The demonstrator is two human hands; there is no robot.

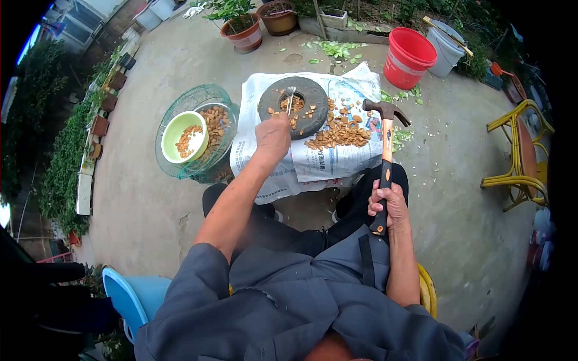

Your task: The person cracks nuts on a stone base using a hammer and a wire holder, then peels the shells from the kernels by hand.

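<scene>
L hand [274, 137]: fingers closed on metal utensil [290, 100], tip just beyond them over dark ring [315, 97]; brown nut-like bits [344, 133] to their R, pale-green bowl [167, 136] to L. R hand [390, 203]: fingers curled round hammer [387, 141], head beyond them.

A home's yard is suggested by the concrete ground [150, 108], which is edged on the left by greenery [63, 174] and a row of planters [100, 126]. A planting bed [391, 12] is seen at the far side, a potted plant [242, 38] set near it. Household things are stood about: a red bucket [408, 63], a white bucket [442, 53] (a stick [448, 36] is laid across it) and a yellow-framed chair [527, 150].
</scene>
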